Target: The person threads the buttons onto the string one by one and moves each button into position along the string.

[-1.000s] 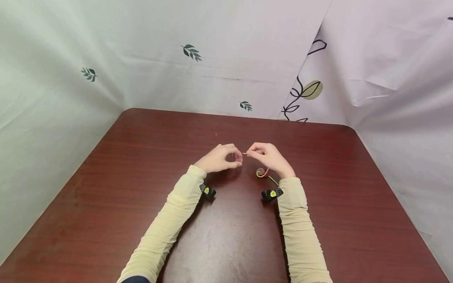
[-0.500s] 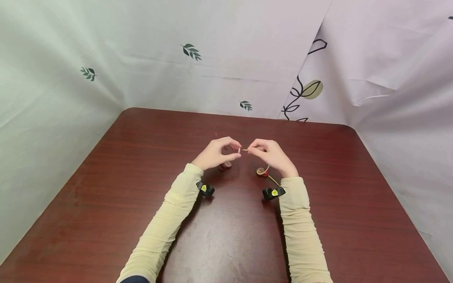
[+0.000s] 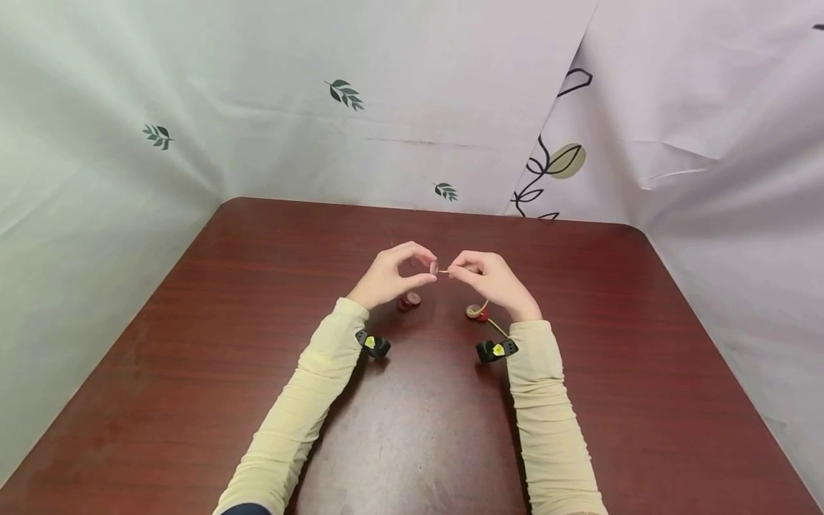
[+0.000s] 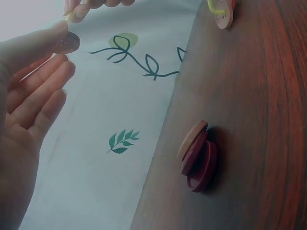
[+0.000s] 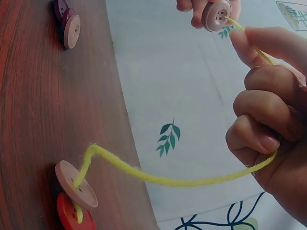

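My left hand (image 3: 393, 275) pinches a pale pink four-hole button (image 5: 217, 16) by its edge, between thumb and finger. Facing it, my right hand (image 3: 492, 282) pinches a yellow string (image 5: 192, 182) near its end, the tip right at one of the button's holes. The string's slack runs under the curled fingers of the right hand and down to the table. There it passes through another pale pink button (image 5: 76, 184) and a red button (image 5: 74, 213), both lying beneath the right hand.
Several loose buttons (image 4: 199, 155), pink and dark red, lean together on the dark wooden table (image 3: 399, 429) below the left hand. A white curtain (image 3: 412, 107) with leaf prints hangs behind the table. Both wrists carry small black cameras.
Both hands have risen a little and moved away from the body. The pink button in the left hand has turned into sight, and the string's tip has come up to it.
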{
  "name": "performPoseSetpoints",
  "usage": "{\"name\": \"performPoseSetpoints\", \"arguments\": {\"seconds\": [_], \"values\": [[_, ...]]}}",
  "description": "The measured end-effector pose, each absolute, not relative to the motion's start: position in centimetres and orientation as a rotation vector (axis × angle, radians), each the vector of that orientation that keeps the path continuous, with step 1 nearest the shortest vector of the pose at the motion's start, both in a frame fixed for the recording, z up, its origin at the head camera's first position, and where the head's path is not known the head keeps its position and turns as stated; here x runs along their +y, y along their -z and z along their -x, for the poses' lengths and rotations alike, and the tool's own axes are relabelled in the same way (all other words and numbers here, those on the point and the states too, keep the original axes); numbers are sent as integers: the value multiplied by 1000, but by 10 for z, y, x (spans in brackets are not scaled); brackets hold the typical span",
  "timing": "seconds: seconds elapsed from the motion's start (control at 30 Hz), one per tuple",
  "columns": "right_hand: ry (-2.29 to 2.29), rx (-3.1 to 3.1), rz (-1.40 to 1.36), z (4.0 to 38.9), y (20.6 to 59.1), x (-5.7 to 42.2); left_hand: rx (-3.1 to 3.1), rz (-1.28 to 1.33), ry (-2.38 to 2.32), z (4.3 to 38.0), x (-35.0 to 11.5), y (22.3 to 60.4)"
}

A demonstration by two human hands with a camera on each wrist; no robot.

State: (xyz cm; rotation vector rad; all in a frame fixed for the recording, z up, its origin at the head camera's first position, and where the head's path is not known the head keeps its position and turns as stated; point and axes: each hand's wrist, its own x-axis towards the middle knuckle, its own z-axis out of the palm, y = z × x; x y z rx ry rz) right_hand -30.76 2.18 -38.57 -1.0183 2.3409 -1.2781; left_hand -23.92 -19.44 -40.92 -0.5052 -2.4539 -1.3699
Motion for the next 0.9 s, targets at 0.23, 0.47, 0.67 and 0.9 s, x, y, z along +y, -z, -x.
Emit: {"name": "performPoseSetpoints", "arguments": {"seconds": [0.23,0.47,0.67,0.9], "values": [[1273,2345,1028,307,385,20,-2409,517,1395,239,-193,408],[1290,2315,1033,306,385,17,-2379,549,1401,239,-193,410],[1283,2334,1056,306,386,17,-2385,547,1363,239,-192,408],[1299,2321,1069,306,386,17,-2397,536,1376,238,-191,407]]}}
